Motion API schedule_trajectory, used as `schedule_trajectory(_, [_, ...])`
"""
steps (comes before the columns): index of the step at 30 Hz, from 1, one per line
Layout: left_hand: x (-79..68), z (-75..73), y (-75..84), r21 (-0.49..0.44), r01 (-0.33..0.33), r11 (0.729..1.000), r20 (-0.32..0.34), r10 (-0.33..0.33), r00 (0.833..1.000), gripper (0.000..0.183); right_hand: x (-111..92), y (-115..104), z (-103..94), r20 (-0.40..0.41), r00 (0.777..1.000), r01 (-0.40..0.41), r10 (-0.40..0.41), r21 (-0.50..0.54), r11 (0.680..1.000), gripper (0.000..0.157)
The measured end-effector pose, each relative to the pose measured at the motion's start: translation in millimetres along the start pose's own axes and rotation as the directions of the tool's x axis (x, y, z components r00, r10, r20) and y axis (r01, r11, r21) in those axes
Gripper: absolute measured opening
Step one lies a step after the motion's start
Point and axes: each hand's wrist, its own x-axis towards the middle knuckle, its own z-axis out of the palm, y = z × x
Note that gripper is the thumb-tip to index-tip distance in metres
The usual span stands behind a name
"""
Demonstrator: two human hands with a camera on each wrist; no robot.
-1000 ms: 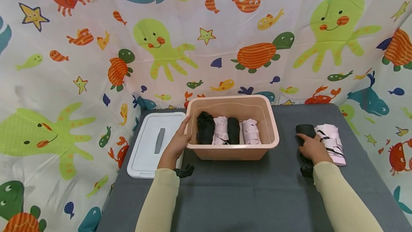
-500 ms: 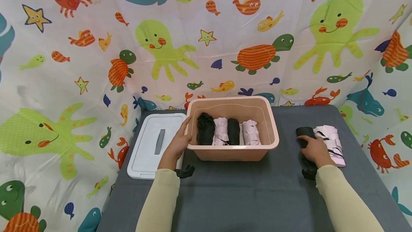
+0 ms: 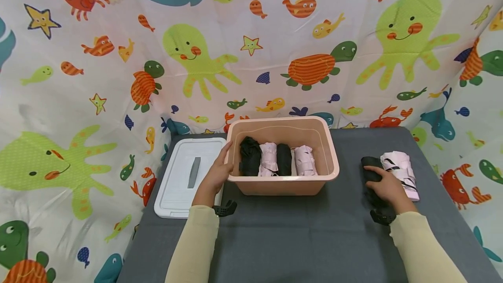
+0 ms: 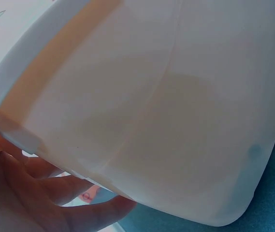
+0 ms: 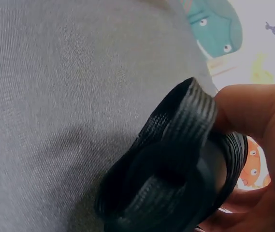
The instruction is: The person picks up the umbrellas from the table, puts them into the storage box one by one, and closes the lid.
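In the head view my left hand (image 3: 216,174) holds the left rim of a peach plastic storage bin (image 3: 283,187). The left wrist view shows its fingers (image 4: 89,212) spread along the bin's wall under the lip. At the right of the table, my right hand (image 3: 389,188) grips a folded black umbrella (image 3: 372,163), thumb and fingers on either side of it. Its looped ribbed strap (image 5: 195,116) fills the middle of the right wrist view. Beside that hand lies a folded pink umbrella (image 3: 398,165) with black trim, partly hidden by the hand.
Inside the bin, black bundles (image 3: 250,156) and pink bundles (image 3: 305,160) stand side by side toward the left and middle. A white lid (image 3: 177,178) with a grey handle lies left of the bin. A printed sea-animal curtain (image 3: 251,64) borders the grey table (image 3: 298,243).
My right hand has shifted slightly, its wrist turning outward to the right, and its hold on the black umbrella has tightened. The left hand and the bin have stayed put.
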Motion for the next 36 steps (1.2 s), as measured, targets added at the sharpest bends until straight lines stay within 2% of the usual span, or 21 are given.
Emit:
schedule_trajectory(8, [1.1,-0.7,-0.5,0.000,0.007,1.000,0.001,-0.007,1.000,0.083,-5.5,-9.1,-1.8,0.020,1.000,0.021,-0.024,0.137,0.990,0.065])
schedule_trajectory(14, [0.1,-3.2,1.9,-0.026,0.022,0.999,0.037,-0.021,0.999,0.083,-7.7,-18.7,-5.0,0.032,0.997,0.056,-0.064,0.206,0.977,0.067])
schedule_trajectory(24, [-19.4,-1.5,28.4,-0.018,0.039,0.999,0.078,-0.037,0.996,0.082,-20.7,-46.4,-15.1,0.039,0.992,0.101,-0.122,0.348,0.932,0.067])
schedule_trajectory(36, [-20.8,-1.8,27.9,-0.027,0.035,0.999,0.072,-0.033,0.997,0.083,-28.2,-76.4,-27.2,-0.002,0.983,0.168,-0.182,0.401,0.901,0.067])
